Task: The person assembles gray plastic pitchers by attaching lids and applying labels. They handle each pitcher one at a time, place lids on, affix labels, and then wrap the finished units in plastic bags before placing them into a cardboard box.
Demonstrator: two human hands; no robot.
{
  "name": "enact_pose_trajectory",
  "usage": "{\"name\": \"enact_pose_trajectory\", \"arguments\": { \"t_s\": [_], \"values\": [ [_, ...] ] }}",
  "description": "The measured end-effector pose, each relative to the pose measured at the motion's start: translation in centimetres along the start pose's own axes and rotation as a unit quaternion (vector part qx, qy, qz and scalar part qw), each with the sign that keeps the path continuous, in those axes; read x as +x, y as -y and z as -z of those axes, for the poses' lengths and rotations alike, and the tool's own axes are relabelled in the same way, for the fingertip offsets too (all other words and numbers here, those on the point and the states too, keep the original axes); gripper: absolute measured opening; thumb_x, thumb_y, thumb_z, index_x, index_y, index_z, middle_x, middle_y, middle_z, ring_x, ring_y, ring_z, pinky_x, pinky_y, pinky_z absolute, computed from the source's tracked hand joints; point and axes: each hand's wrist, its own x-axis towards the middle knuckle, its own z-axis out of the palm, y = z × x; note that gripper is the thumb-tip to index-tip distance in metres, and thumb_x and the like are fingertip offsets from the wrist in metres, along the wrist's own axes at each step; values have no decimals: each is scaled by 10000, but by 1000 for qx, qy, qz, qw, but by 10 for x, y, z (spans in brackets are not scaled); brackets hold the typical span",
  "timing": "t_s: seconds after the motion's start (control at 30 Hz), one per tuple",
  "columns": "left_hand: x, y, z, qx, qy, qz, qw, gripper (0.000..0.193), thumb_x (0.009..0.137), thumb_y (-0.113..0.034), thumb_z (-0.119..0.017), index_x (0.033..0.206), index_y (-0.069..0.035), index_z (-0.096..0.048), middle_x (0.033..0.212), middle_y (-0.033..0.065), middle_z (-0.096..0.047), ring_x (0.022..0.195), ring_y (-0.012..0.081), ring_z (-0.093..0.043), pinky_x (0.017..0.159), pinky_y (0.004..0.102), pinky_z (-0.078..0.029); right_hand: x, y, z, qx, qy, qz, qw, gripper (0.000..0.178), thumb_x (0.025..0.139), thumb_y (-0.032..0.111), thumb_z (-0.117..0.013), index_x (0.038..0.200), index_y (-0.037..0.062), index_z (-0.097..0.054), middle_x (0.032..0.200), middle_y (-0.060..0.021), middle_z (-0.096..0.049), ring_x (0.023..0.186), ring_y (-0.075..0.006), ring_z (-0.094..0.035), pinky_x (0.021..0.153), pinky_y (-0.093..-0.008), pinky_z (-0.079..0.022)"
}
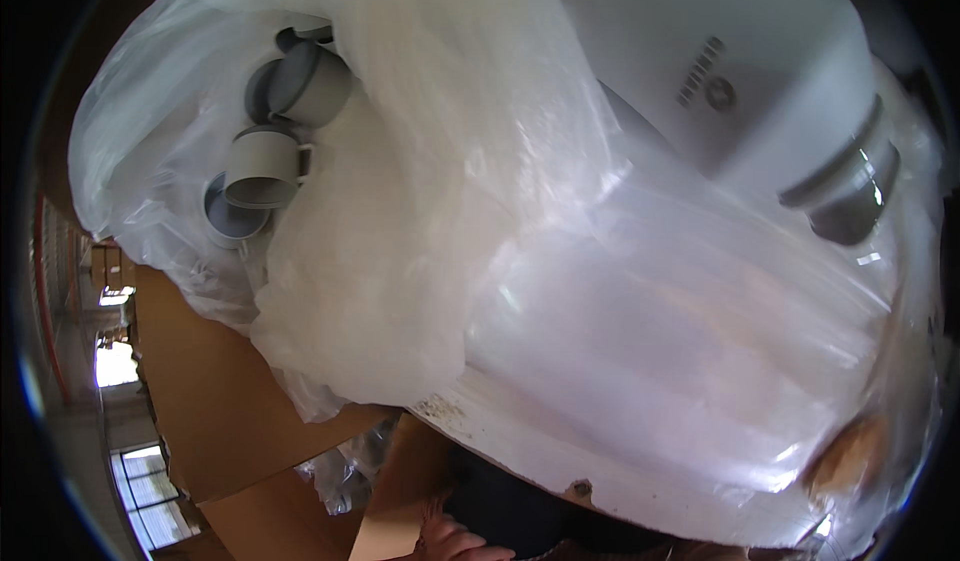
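A large clear crinkled plastic bag (420,211) fills the view, grey plastic pipe fittings (270,151) bunched in its upper left. Brown cardboard boxes (210,381) sit below. One hand (450,541) peeks at the bottom edge; which hand and its grip cannot be told.

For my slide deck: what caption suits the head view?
Clear plastic bag of grey pipe fittings over cardboard boxes, one hand below.

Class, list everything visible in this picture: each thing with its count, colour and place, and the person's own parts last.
Clear plastic bag: one, translucent white, filling the middle.
Grey plastic pipe fittings: at least three, grey, inside the bag, upper left.
Large white moulded shell: one, white with a grey band, upper right.
Brown cardboard boxes: several, brown, lower left.
Hand: one showing, bottom edge, under the bag; which hand it is and its grip cannot be told.
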Motion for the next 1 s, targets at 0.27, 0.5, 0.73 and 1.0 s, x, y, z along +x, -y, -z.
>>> {"name": "enact_pose_trajectory", "arguments": {
  "t_s": [0.27,0.5,0.73,1.0],
  "values": [
    [8,5,4,-33,-16,-16,999,106,803,-162,-721,900,-199,-745,824,-5,-520,760,219,-502,712,388,-398,-50,-3,-22,225,63,-42,971,391,1038,42,-508,1427,84,-507,1351,-174,-599,1087,-390,-701,892,-474,-646],
    [-11,0,4,-14,-86,-9,996,57,928,-105,-648,957,-81,-690,815,70,-534,756,268,-480,675,399,-370,-85,-4,-57,390,100,-114,908,415,1027,13,-510,1433,99,-495,1383,-179,-578,1099,-409,-696,898,-492,-658],
    [-8,-15,13,22,-139,-51,989,57,935,-39,-670,984,-61,-688,854,70,-602,797,273,-529,721,416,-404,-181,-12,29,290,169,-110,936,404,999,-47,-518,1398,3,-478,1343,-202,-597,1119,-427,-691,930,-492,-672],
    [66,-70,-34,-84,-23,-127,988,421,931,-173,-766,1280,17,-626,1257,198,-677,1158,390,-651,1014,446,-528,-231,10,86,172,209,-28,962,363,1014,-82,-474,1372,-144,-479,1339,-239,-625,1124,-416,-706,956,-449,-659]
  ]
}}
